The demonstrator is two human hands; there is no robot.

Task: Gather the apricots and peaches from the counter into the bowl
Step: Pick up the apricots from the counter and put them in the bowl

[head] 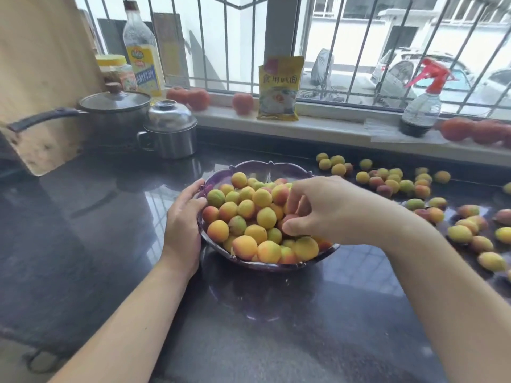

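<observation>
The left hand gripped the left rim of the scalloped purple glass bowl, its fingers curled over the edge and its palm against the outer wall. The right hand hung over the right half of the bowl with its fingers bent downward, the thumb and fingertips pinching a small reddish fruit just above the heap. The bowl stood on the dark glossy stone surface and was piled high with small yellow-orange apricots and peaches, some blushed red, some still green.

To the right of the bowl, many more loose fruits of the same kind lay scattered over the surface, reaching from near the window ledge to the right edge of the view.

Behind the bowl to the left stood a lidded steel mug, and beside it a lidded steel saucepan with a dark handle. A pale wooden board leaned upright at the far left. On the pale window ledge were a tall yellow-labelled oil bottle, a yellow-lidded jar, a yellow printed packet, a spray bottle with a red trigger and several red tomatoes.
</observation>
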